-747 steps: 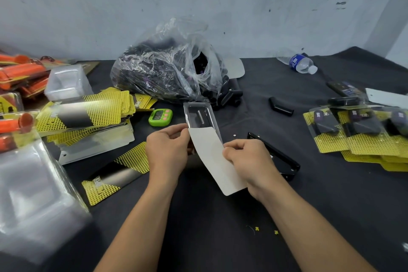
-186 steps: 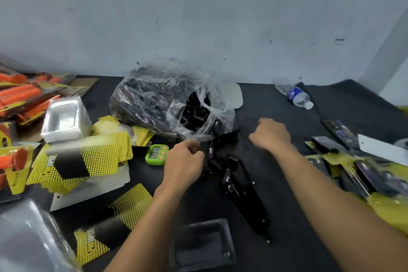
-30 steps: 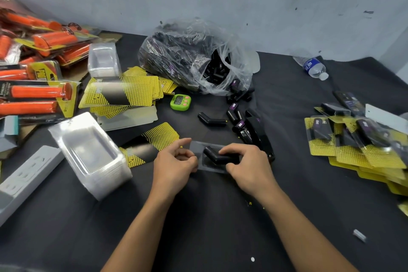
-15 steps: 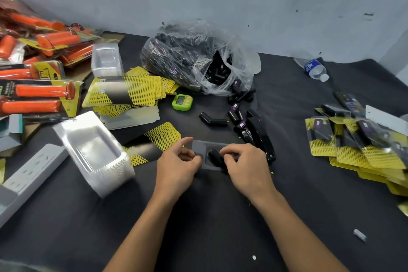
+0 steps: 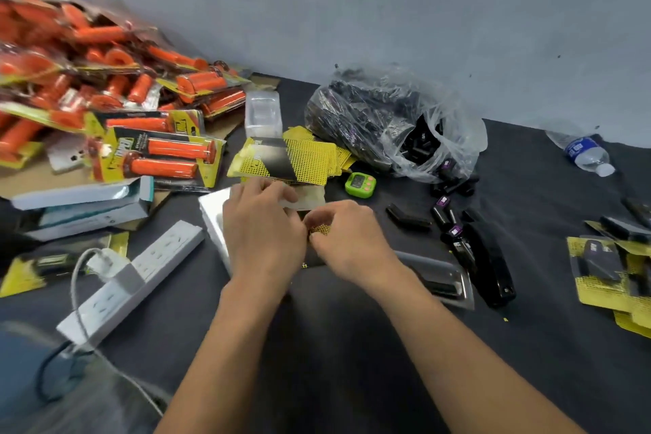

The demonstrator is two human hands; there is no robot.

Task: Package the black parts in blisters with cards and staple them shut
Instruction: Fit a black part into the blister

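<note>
One card (image 5: pixel 320 230) pinched by right hand (image 5: pixel 347 240); left hand (image 5: pixel 262 232) beside, grip unclear; blister (image 5: pixel 422 262) long axis left-right.

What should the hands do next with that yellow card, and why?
Probably lift the yellow card, which the right hand pinches, and slide it into the clear blister beside that hand. The blister seems to hold a black part already, has no card showing, and the stapler waits next to it.
</note>
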